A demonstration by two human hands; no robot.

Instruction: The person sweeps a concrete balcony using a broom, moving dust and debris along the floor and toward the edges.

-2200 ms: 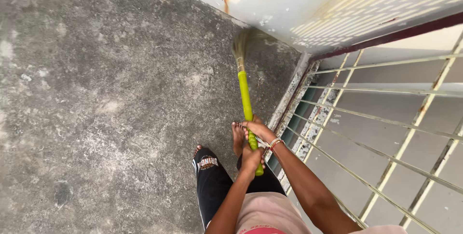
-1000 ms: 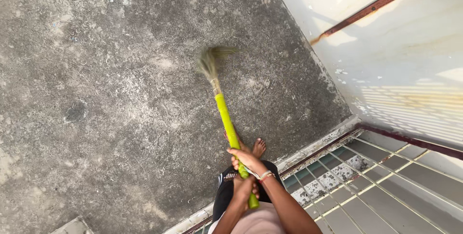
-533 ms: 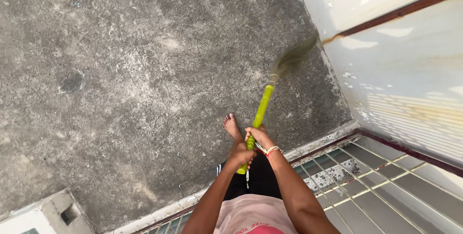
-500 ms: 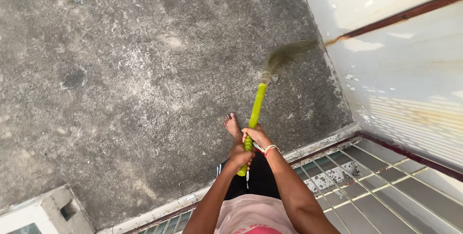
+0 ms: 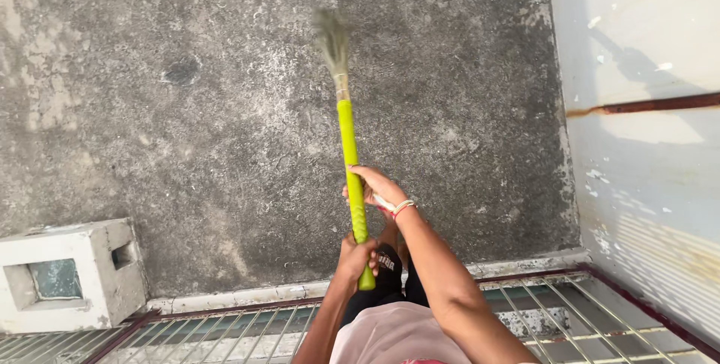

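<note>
While both hands grip the broom [image 5: 346, 139], the right hand [image 5: 375, 188] closes its fingers mid-handle and the left hand [image 5: 355, 255] wraps the lower end. Bristles rest on the concrete floor [image 5: 187, 146], well ahead of the feet. Judged light, handle stiff, bristles soft; handle is the place to hold.

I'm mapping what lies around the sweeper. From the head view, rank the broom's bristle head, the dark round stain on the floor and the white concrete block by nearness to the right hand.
From the right hand:
1. Bristle head, straight ahead up the green handle.
2. Dark round stain, ahead and to the left.
3. White concrete block, far left by the railing.
</note>
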